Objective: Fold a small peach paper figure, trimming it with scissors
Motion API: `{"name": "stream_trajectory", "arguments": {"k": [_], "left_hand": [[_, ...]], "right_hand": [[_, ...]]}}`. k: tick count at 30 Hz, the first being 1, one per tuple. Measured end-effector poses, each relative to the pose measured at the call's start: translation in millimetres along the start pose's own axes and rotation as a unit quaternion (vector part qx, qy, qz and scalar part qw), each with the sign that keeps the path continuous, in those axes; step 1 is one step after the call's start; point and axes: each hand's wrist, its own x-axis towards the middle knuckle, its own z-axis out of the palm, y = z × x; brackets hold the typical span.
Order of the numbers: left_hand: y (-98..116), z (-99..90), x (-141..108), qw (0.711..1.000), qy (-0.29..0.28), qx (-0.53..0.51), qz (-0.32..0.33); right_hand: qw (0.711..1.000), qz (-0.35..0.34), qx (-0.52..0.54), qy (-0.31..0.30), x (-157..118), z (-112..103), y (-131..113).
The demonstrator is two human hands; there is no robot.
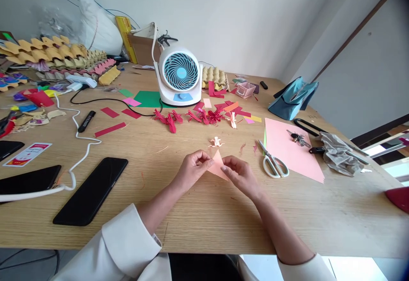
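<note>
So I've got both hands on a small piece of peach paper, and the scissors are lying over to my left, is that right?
Not quite: the head view shows the scissors lying to your right, by the pink paper. Your left hand and right hand are indeed both on the small piece of peach paper.

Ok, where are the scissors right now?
In the head view, the scissors lie on the table, right of the right hand, by the near left corner of the pink paper.
</note>
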Motion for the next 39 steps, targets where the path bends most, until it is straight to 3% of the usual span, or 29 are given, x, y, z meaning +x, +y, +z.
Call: {"name": "stream_trajectory", "arguments": {"k": [3,11,16,20,28,35,39], "left_hand": [[-1,2.1,-1,0.999,-0.026,0.022,0.003],[-6,7.6,-5,0.996,-0.069,-0.024,-0.056],[-1,7.4,-5,0.998,-0.032,-0.009,-0.049],[0,4.9,-3,1.0,-0.005,0.004,-0.027],[-6,7.0,-3,0.997,0.0,-0.037,-0.074],[-3,4.1,1,0.992,0.079,-0.067,-0.07],[-2,5.1,1,0.989,0.07,-0.096,-0.093]], "right_hand": [[0.999,0.007,0.037,0.008,-2,13,6],[0.993,0.04,0.106,0.039,-4,20,5],[0.992,0.036,0.111,0.045,-4,21,10],[0.997,0.046,0.063,-0.005,-3,20,14],[0.996,0.049,0.067,0.021,0,20,21],[0.996,0.066,0.05,-0.014,0,18,18],[0.998,0.039,0.041,0.0,-1,19,17]]}}
